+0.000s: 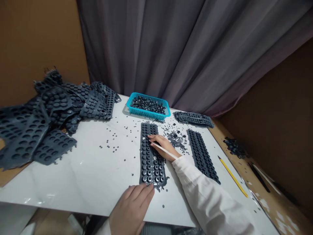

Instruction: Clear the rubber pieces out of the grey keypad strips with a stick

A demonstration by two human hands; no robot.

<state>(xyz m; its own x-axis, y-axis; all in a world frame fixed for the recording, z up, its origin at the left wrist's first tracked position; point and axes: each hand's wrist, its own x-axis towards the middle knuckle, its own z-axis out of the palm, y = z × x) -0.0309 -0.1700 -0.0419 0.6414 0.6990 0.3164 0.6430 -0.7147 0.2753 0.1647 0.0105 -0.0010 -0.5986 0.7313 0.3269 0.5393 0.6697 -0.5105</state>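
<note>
Pinching white stick: right hand | open, at near end of rubber sheet: left hand | sheet looks light, bendy; best held by edge

A yellow pencil lies aslant on the white bench, off to the right of the right hand; farther right of that hand, on a brown surface, a slim dark tool and a pale stick lie close together; beyond both hands hangs a folded grey-purple curtain; a tan panel stands far left of them, a darker brown panel far right; below the bench edge, left of the left hand, shows an indistinct pale object.
</note>
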